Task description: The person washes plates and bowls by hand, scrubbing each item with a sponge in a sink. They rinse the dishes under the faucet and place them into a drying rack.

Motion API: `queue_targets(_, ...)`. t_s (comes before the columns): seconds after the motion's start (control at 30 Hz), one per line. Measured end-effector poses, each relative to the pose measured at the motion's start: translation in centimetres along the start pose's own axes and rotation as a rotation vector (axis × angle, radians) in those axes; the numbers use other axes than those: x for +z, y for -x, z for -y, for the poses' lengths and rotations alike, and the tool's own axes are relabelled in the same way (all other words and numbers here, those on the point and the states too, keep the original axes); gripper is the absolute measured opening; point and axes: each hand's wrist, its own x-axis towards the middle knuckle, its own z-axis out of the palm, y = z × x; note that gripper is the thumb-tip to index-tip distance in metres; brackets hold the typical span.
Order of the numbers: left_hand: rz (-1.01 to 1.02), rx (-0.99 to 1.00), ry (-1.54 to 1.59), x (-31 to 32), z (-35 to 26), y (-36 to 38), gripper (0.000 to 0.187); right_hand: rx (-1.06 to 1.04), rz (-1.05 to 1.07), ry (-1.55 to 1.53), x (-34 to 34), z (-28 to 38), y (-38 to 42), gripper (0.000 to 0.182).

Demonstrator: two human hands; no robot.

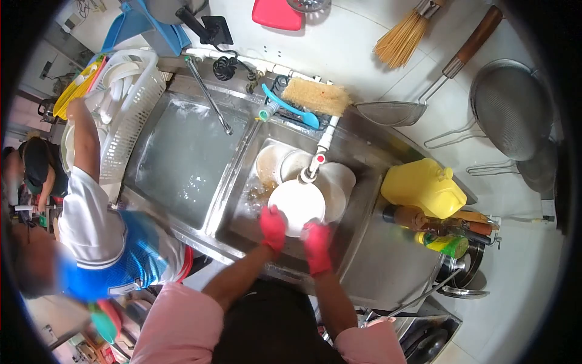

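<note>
Over the right-hand sink basin (242, 233), both of my hands wear red gloves. A round white dish (297, 207) lies between them. My left hand (273, 229) is closed on the dish's lower left edge. At its lower right edge is my right hand (316, 242), blurred, with its fingers hard to make out. More white dishes (341, 182) lie behind the round one in the basin, some under foamy, brownish water. A white tap with a red dot (318, 159) reaches over them and hides part of the stack.
The left basin (182, 158) holds cloudy water. A co-worker (115, 242) at the left reaches to a white basket of dishes (130, 121). At the right stand a yellow jug (418, 187) and bottles. A sponge (312, 96) lies behind the sink; strainers (512, 106) hang on the wall.
</note>
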Motion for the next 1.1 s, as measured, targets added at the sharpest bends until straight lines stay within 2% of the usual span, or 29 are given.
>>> queue_targets(0.03, -0.246, 0.003, -0.031, 3.9, 4.4, 1.6, 0.046, -0.017, -0.020, 0.145, 0.9, 0.0, 1.2, 0.012)
queue_targets(0.07, -0.489, 0.006, -0.061, 5.9, 7.0, 2.7, 0.043, 0.033, 0.059, 0.131, 0.5, -0.1, 1.3, 0.013)
queue_targets(0.1, -0.237, -0.037, -0.039, 3.7, 6.1, 2.3, 0.039, 0.083, 0.137, 0.121, 0.0, -0.5, 1.4, 0.014)
queue_targets(0.13, -0.020, 0.021, -0.082, 1.7, 4.8, 0.8, 0.039, 0.202, 0.312, -0.051, -2.5, -0.9, 0.7, 0.015)
queue_targets(0.2, 0.422, 0.157, -0.118, -4.8, -1.7, -1.6, 0.038, 0.430, 0.663, -0.404, -5.8, -1.4, -0.8, 0.017)
queue_targets(0.23, 0.478, 0.238, -0.226, -4.3, -0.8, -2.7, 0.035, 0.471, 0.552, -0.472, -5.8, -1.2, -0.4, 0.020)
queue_targets(0.33, 0.421, 0.230, -0.201, -3.3, 1.3, -1.5, 0.035, 0.499, 0.243, -0.823, -4.1, 3.4, -0.6, 0.029)
queue_targets(0.37, 0.302, 0.332, -0.175, -2.2, 2.7, -0.1, 0.035, 0.464, 0.141, -1.053, -2.9, 6.2, -0.6, 0.032)
queue_targets(0.4, 0.380, 0.268, -0.131, -1.2, 3.7, 1.1, 0.035, 0.430, 0.025, -1.285, -2.2, 7.5, -0.4, 0.036)
queue_targets(0.47, 0.537, 0.137, -0.042, 0.6, 4.6, 2.7, 0.036, 0.463, 0.214, -1.220, -1.3, 0.0, -2.5, 0.045)
queue_targets(0.53, 0.409, 0.088, -0.008, 2.2, 3.3, 3.4, 0.032, 0.570, 0.191, -1.161, 0.4, -2.5, -1.8, 0.046)
queue_targets(0.57, 0.350, 0.062, 0.008, 2.6, 3.2, 3.7, 0.031, 0.382, 0.242, -1.122, 1.9, -3.2, -0.4, 0.048)
queue_targets(0.6, 0.368, 0.124, -0.087, 2.7, 4.1, 2.9, 0.029, 0.194, 0.289, -1.074, 3.3, -3.5, 0.8, 0.049)
queue_targets(0.7, 0.428, 0.343, -0.359, 1.3, 7.7, -0.4, 0.025, 0.315, 0.415, -1.255, 3.4, 0.4, 4.1, 0.050)
queue_targets(0.77, 0.498, 0.526, -0.556, -1.1, 8.5, -0.2, 0.024, 0.263, 0.337, -1.206, 3.2, 2.8, 4.1, 0.050)
queue_targets(0.8, 0.557, 0.505, -0.281, -0.3, 10.4, 0.4, 0.024, 0.213, 0.273, -1.155, 3.2, 3.8, 3.4, 0.050)
queue_targets(0.83, 0.610, 0.478, -0.009, 1.2, 13.7, 1.0, 0.024, 0.139, 0.209, -0.943, 3.2, 4.7, 2.2, 0.050)
queue_targets(0.9, 0.715, 0.302, 0.273, 0.8, 13.8, 2.1, 0.024, 0.039, 0.187, -0.182, 3.1, 5.8, -0.4, 0.051)
queue_targets(0.93, 0.771, 0.161, 0.286, -0.6, 10.2, 3.5, 0.025, 0.009, 0.218, 0.242, 3.1, 6.0, -1.2, 0.051)
queue_targets(0.97, 0.798, 0.027, 0.356, -1.6, 7.8, 3.8, 0.026, -0.015, 0.243, 0.417, 3.3, 5.7, -1.4, 0.051)
queue_targets(1.07, 0.754, -0.381, 0.680, -3.3, 3.7, 3.4, 0.031, -0.155, 0.281, 0.102, 4.0, 0.6, 1.4, 0.043)
queue_targets(1.1, 0.492, -0.627, 0.599, -2.9, 3.6, 2.3, 0.032, -0.197, 0.309, -0.007, 4.5, -0.5, 2.7, 0.041)
